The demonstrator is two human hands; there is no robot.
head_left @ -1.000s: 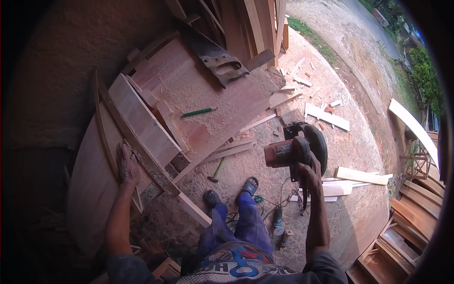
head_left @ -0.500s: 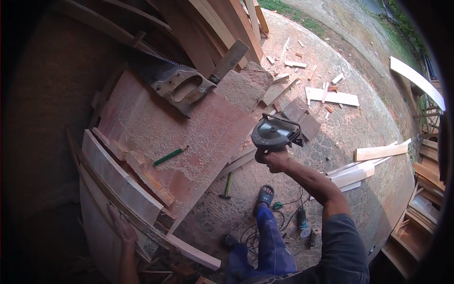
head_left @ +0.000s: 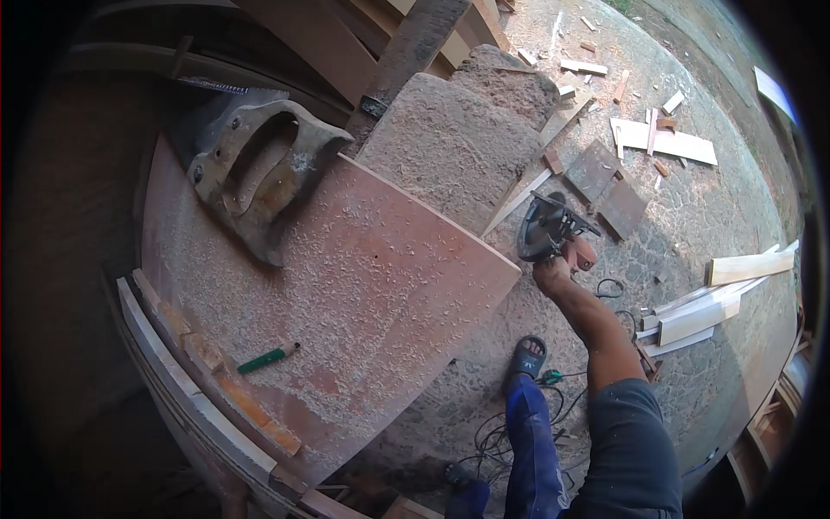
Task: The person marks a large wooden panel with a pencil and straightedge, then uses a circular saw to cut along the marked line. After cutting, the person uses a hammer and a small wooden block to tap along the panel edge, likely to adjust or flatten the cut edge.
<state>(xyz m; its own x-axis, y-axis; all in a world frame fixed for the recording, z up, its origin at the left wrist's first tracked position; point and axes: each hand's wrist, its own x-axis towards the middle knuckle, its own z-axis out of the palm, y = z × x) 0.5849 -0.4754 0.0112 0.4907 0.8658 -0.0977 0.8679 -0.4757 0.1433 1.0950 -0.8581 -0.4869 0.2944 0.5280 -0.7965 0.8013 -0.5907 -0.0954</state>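
Observation:
My right hand (head_left: 552, 273) is closed round the handle of a circular saw (head_left: 541, 233), held out beyond the right edge of the reddish board. Its round blade and guard face away from me. Only a sliver of my left arm (head_left: 233, 500) shows at the bottom, beside the pale curved wooden edge strip (head_left: 186, 394); the fingers are hidden. Shavings cover the reddish board (head_left: 380, 259). A green pencil (head_left: 266, 357) lies on it near the strip. At the board's far left rests a handsaw (head_left: 259, 164) with a worn wooden handle.
A dust-covered block (head_left: 458, 138) stands beyond the board, with a dark post (head_left: 406, 60) near it. Offcuts (head_left: 661, 143) litter the ground. Planks (head_left: 700, 316) are stacked to the right. Black cable (head_left: 493, 441) coils by my sandalled foot (head_left: 529, 355).
My view has come closer to the board. My right hand has carried the circular saw to the right and turned it. My left hand has slipped mostly out of sight.

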